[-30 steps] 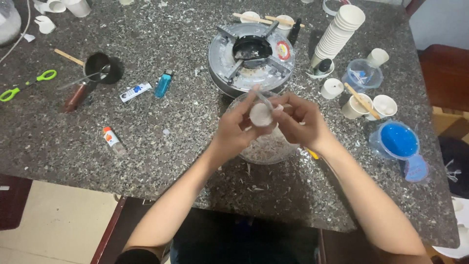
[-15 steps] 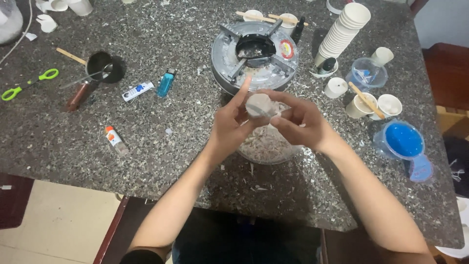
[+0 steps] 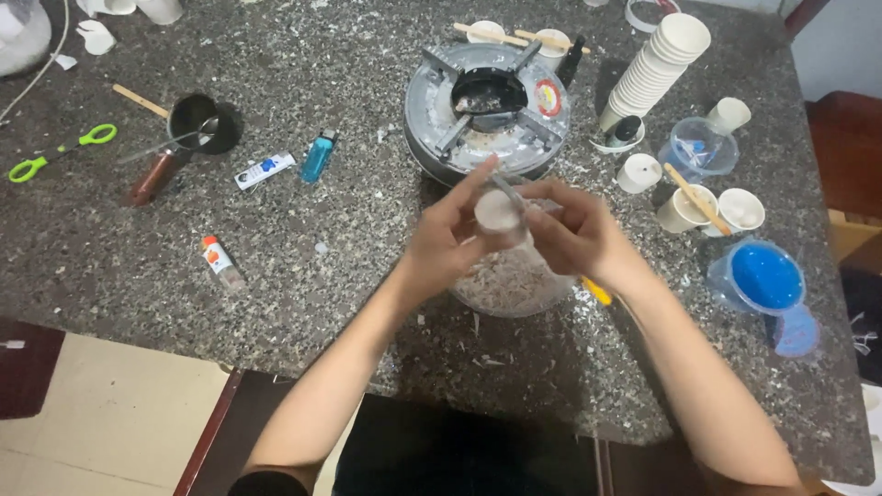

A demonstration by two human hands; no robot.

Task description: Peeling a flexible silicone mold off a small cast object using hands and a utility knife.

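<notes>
My left hand (image 3: pixel 447 241) grips a small white round block, like a candle (image 3: pixel 497 209), and holds it up over a clear bowl of white shavings (image 3: pixel 510 283). My right hand (image 3: pixel 574 230) closes on a thin metal tool (image 3: pixel 506 189) whose tip rests against the top of the block. Both hands meet just in front of the round metal stove (image 3: pixel 485 106) on the speckled stone table (image 3: pixel 276 276).
A stack of white paper cups (image 3: pixel 657 60), loose small cups (image 3: pixel 682 209), a blue-filled container (image 3: pixel 764 277) and its lid lie to the right. To the left are a black pot with a spoon (image 3: pixel 197 124), a blue lighter (image 3: pixel 319 155), a small tube (image 3: pixel 264 170), a glue bottle (image 3: pixel 220 262), and green scissors (image 3: pixel 60 150).
The white block has been turned in my hands so its flat face shows toward me. Both hands stay over the bowl.
</notes>
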